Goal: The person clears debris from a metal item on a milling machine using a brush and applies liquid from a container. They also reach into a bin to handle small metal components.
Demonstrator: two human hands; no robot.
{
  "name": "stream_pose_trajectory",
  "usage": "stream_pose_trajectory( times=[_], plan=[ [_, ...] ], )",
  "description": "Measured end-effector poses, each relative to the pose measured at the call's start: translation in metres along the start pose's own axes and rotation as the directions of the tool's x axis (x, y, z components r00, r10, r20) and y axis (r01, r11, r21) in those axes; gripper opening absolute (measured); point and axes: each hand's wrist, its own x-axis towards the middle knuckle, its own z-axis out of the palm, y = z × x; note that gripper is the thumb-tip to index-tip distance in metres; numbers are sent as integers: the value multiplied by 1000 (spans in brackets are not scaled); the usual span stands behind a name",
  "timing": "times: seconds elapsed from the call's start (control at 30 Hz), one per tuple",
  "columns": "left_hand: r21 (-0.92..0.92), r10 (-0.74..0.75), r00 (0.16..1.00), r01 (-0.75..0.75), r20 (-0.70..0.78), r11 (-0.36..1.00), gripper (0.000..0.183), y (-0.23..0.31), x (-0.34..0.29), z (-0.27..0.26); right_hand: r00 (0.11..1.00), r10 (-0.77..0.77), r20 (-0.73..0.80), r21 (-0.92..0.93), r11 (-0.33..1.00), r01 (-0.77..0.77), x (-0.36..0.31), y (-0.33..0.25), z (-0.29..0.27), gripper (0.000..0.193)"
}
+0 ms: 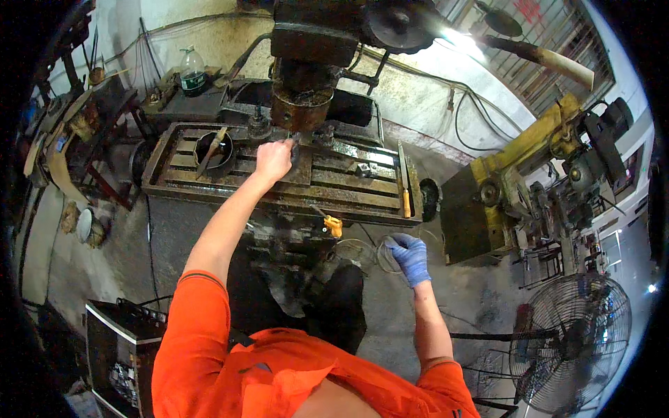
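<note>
Head view | left hand (pixel 273 160) closed on workpiece (pixel 296 139) under spindle (pixel 301 104), desk's far edge | gloved right hand (pixel 410 256) grips handwheel (pixel 387 254) | setup underway, cutting not begun

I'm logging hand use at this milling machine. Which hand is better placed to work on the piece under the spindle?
Probably the left hand: bare, it already reaches across the slotted table to the workpiece beneath the spindle. The right hand, in a blue glove, hangs low by the handwheel, off the table.
</note>
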Motion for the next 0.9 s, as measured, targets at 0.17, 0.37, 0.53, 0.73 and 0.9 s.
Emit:
stream_pose_trajectory(
  times=[0.17,0.37,0.53,0.73,0.9],
  plan=[
    [51,78,997,-78,11,996,15,9,10,-5,999,-42,28,33,999,41,0,5,0,33],
    [63,66,996,-70,61,996,14,3,3,3,995,-91,37,-50,994,92,-12,9,7,28],
    [36,-72,997,72,2,997,17,3,8,5,998,-51,28,57,997,49,-14,1,-5,24],
    [-118,-358,930,366,81,923,29,10,18,-5,932,-326,-160,-95,945,314,15,-69,-66,23],
    [-157,-318,936,341,152,927,37,-22,22,10,439,-725,-532,-179,602,778,77,-222,-142,42]
  ],
)
